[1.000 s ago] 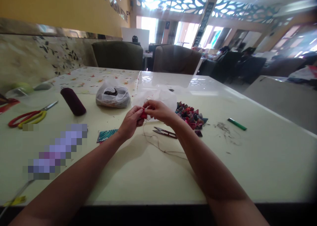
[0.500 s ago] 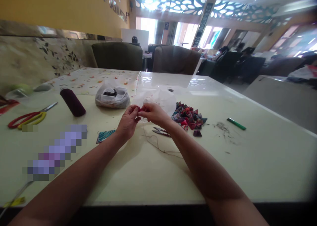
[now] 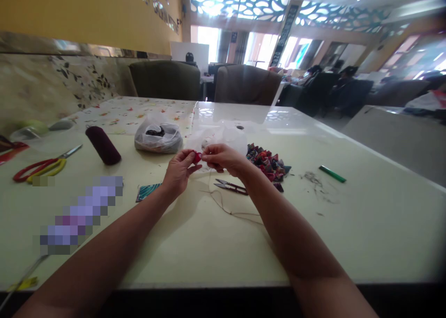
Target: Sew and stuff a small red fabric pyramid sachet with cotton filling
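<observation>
My left hand point(image 3: 179, 168) pinches a small red piece of fabric point(image 3: 197, 158) between thumb and fingers. Just to its right, my right hand point(image 3: 221, 157) is closed in a pinch at the fabric's edge; what lies in its fingertips is too small to make out. A thin brown thread point(image 3: 223, 206) hangs from below my right hand and trails in loops over the table. Thread snips point(image 3: 230, 186) lie under my right wrist. Beyond my right forearm is a pile of small folded fabric pieces point(image 3: 266, 162), red, dark and patterned. A teal patterned fabric piece point(image 3: 148, 192) rests by my left wrist.
On the left are scissors point(image 3: 45, 166) with red and yellow handles, a dark maroon thread spool point(image 3: 103, 145) and a blurred-out object point(image 3: 81, 211). Plastic bags point(image 3: 158, 136) stand behind my hands. At the right lie a green stick-like tool point(image 3: 332, 174) and loose thread scraps point(image 3: 315, 181).
My right hand has shifted slightly right, away from my left, and more of the red fabric shows between them. The hanging thread has moved right too.
</observation>
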`<state>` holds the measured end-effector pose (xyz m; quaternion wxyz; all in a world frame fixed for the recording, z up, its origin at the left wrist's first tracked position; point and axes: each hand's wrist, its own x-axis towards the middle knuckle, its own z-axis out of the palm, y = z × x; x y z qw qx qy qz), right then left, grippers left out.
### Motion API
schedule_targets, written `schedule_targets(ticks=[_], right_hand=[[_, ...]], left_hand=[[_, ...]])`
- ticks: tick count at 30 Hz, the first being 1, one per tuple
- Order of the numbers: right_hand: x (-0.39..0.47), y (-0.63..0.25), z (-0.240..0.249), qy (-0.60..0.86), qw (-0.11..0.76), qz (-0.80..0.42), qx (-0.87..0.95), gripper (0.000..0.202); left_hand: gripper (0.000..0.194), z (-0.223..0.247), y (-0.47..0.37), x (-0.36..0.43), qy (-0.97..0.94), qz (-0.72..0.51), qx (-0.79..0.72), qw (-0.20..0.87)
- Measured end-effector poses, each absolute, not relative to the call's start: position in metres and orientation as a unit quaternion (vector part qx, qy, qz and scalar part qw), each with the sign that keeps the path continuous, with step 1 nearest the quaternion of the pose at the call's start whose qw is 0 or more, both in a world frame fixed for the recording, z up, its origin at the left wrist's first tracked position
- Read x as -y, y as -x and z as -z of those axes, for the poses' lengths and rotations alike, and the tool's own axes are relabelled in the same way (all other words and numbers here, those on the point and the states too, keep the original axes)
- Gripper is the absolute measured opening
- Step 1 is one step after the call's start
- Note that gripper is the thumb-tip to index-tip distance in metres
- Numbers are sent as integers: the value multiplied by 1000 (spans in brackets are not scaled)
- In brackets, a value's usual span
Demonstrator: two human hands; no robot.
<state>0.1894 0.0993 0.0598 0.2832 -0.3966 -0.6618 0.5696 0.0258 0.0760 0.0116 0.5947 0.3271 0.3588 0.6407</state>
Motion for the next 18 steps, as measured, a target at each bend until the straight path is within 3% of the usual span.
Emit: schedule_targets(ticks=[8,18], right_hand=[[-94,-205,-80,382,363,-596,606,16],[-98,-197,-73,407,418,-588,561,22]], left_hand=[[33,-12,-27,-72,-411,-600,-385,568],[36,-19,-27,-65,-487,-526,-406,567]])
